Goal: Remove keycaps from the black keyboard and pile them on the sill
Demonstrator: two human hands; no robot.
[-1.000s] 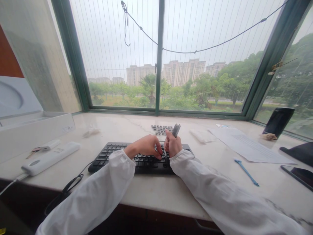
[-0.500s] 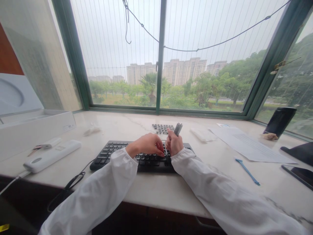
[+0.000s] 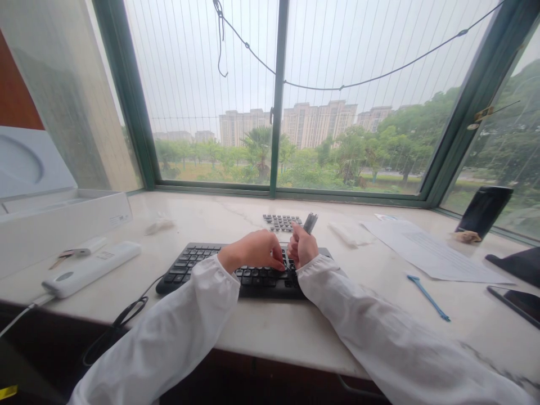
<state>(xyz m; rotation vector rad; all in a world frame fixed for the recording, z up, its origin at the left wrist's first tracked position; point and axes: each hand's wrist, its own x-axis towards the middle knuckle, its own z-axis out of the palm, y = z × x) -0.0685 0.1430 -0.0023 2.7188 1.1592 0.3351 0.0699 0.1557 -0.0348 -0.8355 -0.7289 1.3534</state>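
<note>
A black keyboard (image 3: 198,264) lies on the pale marble sill in front of me. My left hand (image 3: 253,250) rests on its right half, fingers curled with the fingertips pressed on a key. My right hand (image 3: 302,247) hovers beside it over the keyboard's right end, closed round a small grey tool (image 3: 310,223) whose tip sticks up above the fist. A cluster of loose black keycaps (image 3: 282,222) lies just beyond the keyboard.
A white box (image 3: 54,222) and a white power strip (image 3: 90,267) lie at the left, with black cable (image 3: 126,312) over the edge. At the right are papers (image 3: 430,253), a blue plastic tool (image 3: 428,297), a black cup (image 3: 483,211) and a phone (image 3: 517,304).
Both hands stay at the keyboard's right end. The view has shifted slightly, and the right hand with the grey tool has tilted a little to the right.
</note>
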